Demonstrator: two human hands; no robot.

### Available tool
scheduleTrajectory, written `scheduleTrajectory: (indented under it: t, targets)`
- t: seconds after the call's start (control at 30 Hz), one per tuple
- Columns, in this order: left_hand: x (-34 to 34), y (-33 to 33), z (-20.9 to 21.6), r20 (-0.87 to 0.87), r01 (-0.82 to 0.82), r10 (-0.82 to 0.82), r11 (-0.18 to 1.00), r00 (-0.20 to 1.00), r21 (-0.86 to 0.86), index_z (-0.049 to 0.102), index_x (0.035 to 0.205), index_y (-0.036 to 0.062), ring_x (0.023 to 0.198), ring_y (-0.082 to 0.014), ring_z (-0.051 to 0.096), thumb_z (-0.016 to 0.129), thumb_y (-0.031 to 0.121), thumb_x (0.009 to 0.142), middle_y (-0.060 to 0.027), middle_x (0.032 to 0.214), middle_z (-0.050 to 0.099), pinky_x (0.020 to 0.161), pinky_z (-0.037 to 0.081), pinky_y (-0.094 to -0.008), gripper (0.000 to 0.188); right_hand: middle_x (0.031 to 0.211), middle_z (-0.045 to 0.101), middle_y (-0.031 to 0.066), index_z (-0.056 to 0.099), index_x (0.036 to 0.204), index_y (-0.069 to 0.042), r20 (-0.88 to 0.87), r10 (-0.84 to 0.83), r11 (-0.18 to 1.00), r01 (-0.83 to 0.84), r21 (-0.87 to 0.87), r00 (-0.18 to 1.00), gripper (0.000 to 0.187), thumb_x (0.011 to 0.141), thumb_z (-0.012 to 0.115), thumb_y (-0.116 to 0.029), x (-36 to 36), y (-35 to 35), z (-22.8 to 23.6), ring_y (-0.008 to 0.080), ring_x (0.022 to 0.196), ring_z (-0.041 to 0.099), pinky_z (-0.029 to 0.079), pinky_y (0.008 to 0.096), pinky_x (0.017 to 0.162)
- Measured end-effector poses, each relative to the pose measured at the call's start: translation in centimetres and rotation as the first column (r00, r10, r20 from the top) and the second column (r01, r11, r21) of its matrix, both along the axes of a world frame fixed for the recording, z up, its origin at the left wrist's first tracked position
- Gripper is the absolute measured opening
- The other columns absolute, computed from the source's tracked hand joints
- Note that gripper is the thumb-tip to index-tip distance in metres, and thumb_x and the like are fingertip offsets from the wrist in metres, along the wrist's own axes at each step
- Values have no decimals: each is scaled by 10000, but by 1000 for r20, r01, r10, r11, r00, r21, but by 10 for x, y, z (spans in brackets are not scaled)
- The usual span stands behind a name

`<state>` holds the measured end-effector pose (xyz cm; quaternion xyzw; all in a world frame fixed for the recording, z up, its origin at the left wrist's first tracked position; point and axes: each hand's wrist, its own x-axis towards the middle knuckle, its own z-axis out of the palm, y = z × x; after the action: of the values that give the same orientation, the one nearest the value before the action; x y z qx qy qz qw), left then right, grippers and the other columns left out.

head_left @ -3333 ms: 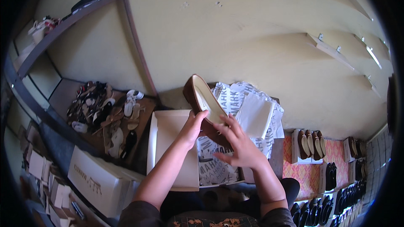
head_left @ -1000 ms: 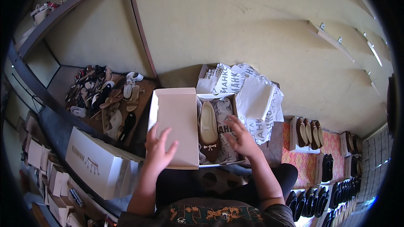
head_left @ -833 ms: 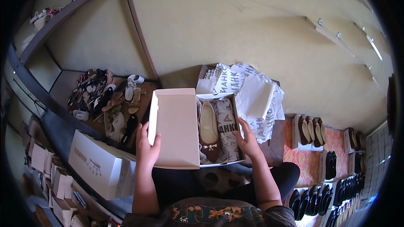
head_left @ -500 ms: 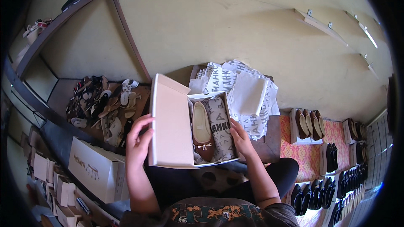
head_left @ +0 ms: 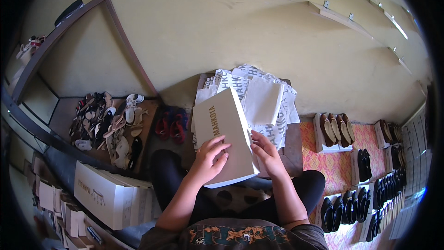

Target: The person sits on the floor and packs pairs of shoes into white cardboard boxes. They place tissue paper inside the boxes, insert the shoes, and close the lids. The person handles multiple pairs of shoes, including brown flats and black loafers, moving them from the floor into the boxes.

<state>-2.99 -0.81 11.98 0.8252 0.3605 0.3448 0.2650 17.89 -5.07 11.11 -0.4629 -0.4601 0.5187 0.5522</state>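
Observation:
A white shoe box (head_left: 226, 134) with its lid down lies tilted over my lap, against the front of the small table. My left hand (head_left: 210, 159) rests on the lid near its lower left, fingers apart and slightly bent. My right hand (head_left: 268, 155) grips the right side of the box, its fingers along the edge. The shoes inside are hidden by the lid. Behind the box is a pile of printed wrapping paper (head_left: 284, 92), with a plain sheet (head_left: 263, 99) on top.
Sandals and shoes (head_left: 108, 125) are heaped on a shelf at left, with red shoes (head_left: 171, 127) beside the table. White shoe boxes (head_left: 106, 194) stand at lower left. At right, brown flats (head_left: 335, 127) and black shoes (head_left: 344, 210) sit on boxes over a patterned floor.
The shoe box lid has been shut over the brown shoe and paper. My left hand moved from the lid's left edge onto its top. The view has shifted a little.

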Motion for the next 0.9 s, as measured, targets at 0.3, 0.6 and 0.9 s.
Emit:
scheduleTrajectory:
  t: [0.3,0.6,0.9]
  targets:
    - [9,-8,-26,-408,5,45,993,912,120,527,1210,191,1205,-224,408,551,265,846,-53,1341,412,970,243,-520,372,1160,543,158,422,1285,31,354,127,977,-56,-204,927,499,869,591,-185,12,2,-20,192,925,593,474,293,784]
    - [7,-9,-32,-409,5,78,980,909,200,520,1206,183,1209,-234,394,567,255,833,-65,1320,428,981,248,-492,383,1154,538,191,329,1353,-7,227,200,931,-113,-347,953,621,869,603,-283,18,6,-20,211,933,587,490,294,719]
    - [-54,11,-70,255,-28,400,579,880,-815,436,1206,-40,1073,-179,506,583,222,857,-144,1162,543,958,358,-320,460,980,601,52,91,1406,-86,112,226,913,-170,-372,968,682,918,514,-304,15,5,-37,115,843,538,444,247,649]
